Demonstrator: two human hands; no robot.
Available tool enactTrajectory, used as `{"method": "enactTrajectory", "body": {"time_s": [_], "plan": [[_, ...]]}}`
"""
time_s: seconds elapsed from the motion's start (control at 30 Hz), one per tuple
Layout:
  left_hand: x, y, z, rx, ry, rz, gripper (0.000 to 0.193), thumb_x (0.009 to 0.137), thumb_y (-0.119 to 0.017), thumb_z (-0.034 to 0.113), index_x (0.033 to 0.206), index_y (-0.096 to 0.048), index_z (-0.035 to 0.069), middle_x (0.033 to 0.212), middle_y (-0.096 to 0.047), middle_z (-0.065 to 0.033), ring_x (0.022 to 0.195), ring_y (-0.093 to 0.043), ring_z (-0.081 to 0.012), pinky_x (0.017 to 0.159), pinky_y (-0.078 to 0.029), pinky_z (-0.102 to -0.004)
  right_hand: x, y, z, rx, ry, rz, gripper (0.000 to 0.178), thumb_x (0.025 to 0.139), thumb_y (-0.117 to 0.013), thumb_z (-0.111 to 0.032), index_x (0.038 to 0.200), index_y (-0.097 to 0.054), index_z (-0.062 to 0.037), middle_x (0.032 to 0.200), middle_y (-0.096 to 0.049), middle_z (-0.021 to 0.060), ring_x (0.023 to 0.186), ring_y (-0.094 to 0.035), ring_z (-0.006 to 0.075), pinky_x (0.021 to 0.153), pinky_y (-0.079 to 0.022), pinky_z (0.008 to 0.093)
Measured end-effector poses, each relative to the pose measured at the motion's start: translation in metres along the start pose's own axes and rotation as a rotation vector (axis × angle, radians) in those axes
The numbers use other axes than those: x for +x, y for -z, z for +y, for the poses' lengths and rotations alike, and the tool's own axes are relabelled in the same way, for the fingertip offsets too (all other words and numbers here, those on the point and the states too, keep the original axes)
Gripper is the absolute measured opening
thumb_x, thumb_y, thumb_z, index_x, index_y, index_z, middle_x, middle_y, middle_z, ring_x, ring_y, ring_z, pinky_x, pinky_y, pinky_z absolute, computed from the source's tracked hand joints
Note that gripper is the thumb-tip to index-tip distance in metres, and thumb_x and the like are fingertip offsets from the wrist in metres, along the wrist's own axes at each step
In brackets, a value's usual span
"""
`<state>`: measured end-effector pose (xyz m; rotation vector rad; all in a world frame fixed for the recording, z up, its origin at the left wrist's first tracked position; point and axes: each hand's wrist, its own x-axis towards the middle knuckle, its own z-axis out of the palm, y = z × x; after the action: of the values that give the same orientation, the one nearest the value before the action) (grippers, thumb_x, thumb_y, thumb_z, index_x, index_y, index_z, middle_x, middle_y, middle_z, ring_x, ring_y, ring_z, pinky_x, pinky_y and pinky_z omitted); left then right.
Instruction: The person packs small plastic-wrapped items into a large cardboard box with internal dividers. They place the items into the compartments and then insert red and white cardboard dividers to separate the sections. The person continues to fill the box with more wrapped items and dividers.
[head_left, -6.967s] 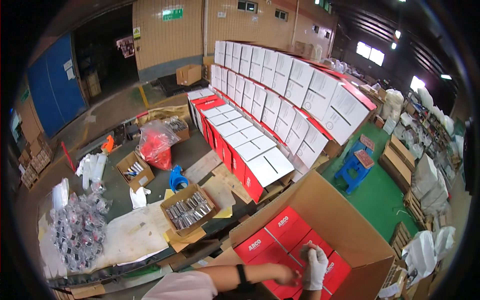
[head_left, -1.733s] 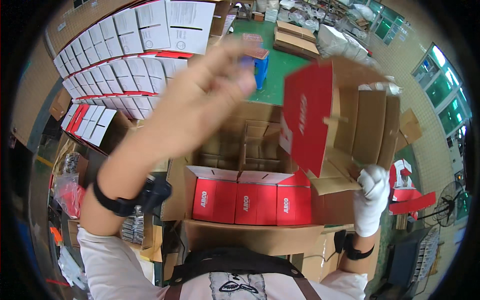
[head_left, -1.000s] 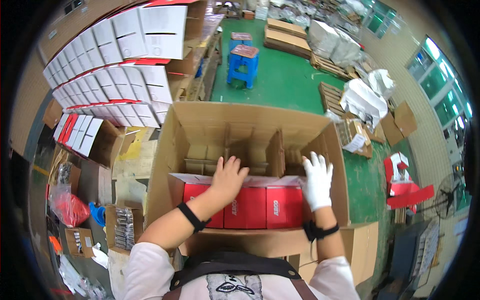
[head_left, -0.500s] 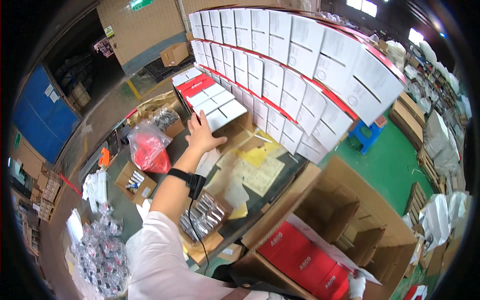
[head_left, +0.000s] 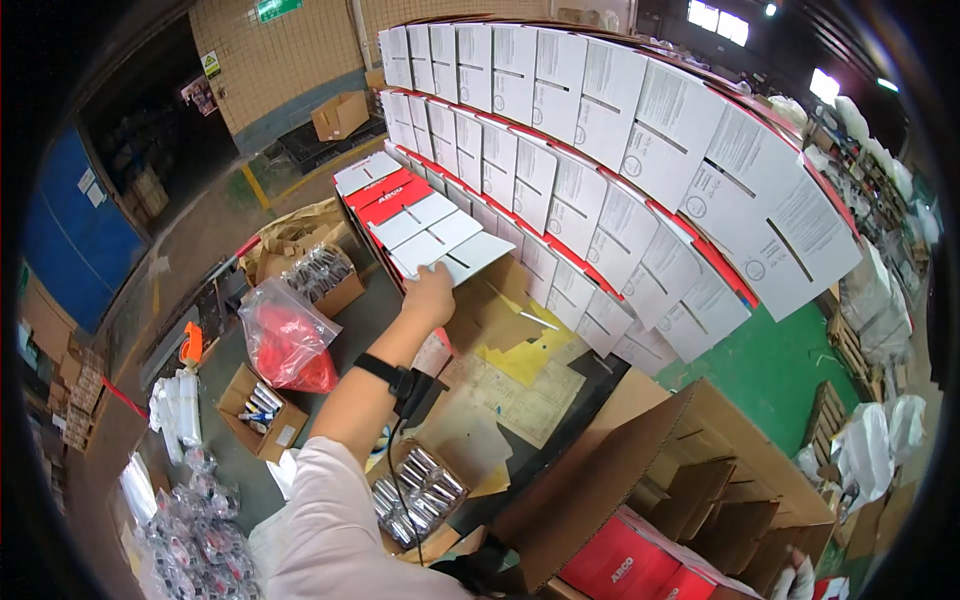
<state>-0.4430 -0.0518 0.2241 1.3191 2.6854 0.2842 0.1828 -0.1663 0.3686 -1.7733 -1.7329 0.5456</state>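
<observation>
My left hand (head_left: 430, 293), at the end of an outstretched arm with a black band on the wrist, is closed on the near edge of a white box (head_left: 478, 257). That box is the nearest in a row of red and white boxes (head_left: 392, 203) on the table. At the lower right, my right hand (head_left: 797, 578), partly in a white glove, is over the large open carton (head_left: 610, 480), cut off by the picture's edge; its fingers do not show clearly. Red boxes (head_left: 622, 560) stand inside that carton, beside cardboard dividers (head_left: 690, 497).
Tall tiers of white panels with red edges (head_left: 600, 100) rise behind the table. Left of my arm lie a bag of red pieces (head_left: 290, 345), a small carton of tubes (head_left: 262, 412) and plastic-wrapped parts (head_left: 205, 530). Shiny metal parts (head_left: 420, 490) fill a box below my forearm.
My left hand has gone from spread fingers to a grip on the nearest white box, whose near right end now sits farther right. My right hand has moved right, away from the red boxes.
</observation>
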Motion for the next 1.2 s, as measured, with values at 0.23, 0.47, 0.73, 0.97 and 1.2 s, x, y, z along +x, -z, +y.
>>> {"method": "enactTrajectory", "body": {"time_s": [0.23,0.47,0.73,0.97,1.2], "plan": [[-0.063,0.073,0.019,-0.599,-0.255,-0.315,0.046,0.079,-0.046,0.002,0.125,-0.053,-0.003,0.107,-0.063,-0.025,0.096,-0.064,-0.0326,0.083,-0.052,-0.0419,0.06,-0.14,-0.128,-0.043,0.914,-0.505,0.055,0.063,-0.073,-0.003,0.116,-0.057,-0.0031,0.123,-0.056,0.0161,0.113,-0.055,0.0349,0.094,-0.046,0.0406],[-0.133,0.2,0.031,-0.751,-0.321,-0.376,0.037,0.089,-0.058,0.015,0.122,-0.055,-0.001,0.101,-0.065,-0.0127,0.087,-0.066,-0.021,0.06,-0.059,-0.0314,0.081,-0.162,-0.175,-0.415,1.381,0.323,0.028,0.071,-0.064,-0.021,0.099,-0.063,-0.0225,0.102,-0.059,-0.0017,0.111,-0.051,0.0246,0.096,-0.034,0.0633],[-0.206,0.225,0.127,-1.089,-0.731,-0.19,0.046,0.095,-0.05,0.035,0.125,-0.054,-0.001,0.105,-0.067,-0.0112,0.09,-0.067,-0.0139,0.064,-0.054,-0.0209,0.039,0.007,-0.107,-0.357,1.225,0.161,0.005,0.072,-0.064,-0.013,0.075,-0.062,-0.0092,0.081,-0.061,0.0058,0.075,-0.06,0.026,0.063,-0.049,0.0375],[-0.287,0.152,0.206,-0.948,-0.989,-0.477,0.045,0.096,-0.05,0.033,0.13,-0.052,0.003,0.122,-0.061,-0.0128,0.11,-0.06,-0.0187,0.086,-0.049,-0.028,-0.125,0.175,0.045,-0.43,0.462,0.319,0.016,0.066,-0.073,-0.01,0.069,-0.059,-0.0028,0.067,-0.062,0.0105,0.059,-0.06,0.0201,0.054,-0.045,0.0291],[-0.367,0.089,0.186,-0.947,-0.735,-0.722,0.041,0.095,-0.056,0.026,0.127,-0.054,0.0,0.115,-0.065,-0.0104,0.107,-0.06,-0.0152,0.088,-0.047,-0.0286,-0.167,0.154,0.154,-0.601,0.364,0.131,0.028,0.062,-0.079,-0.021,0.082,-0.066,-0.0074,0.073,-0.064,0.0095,0.07,-0.062,0.0274,0.075,-0.05,0.0412]]}}
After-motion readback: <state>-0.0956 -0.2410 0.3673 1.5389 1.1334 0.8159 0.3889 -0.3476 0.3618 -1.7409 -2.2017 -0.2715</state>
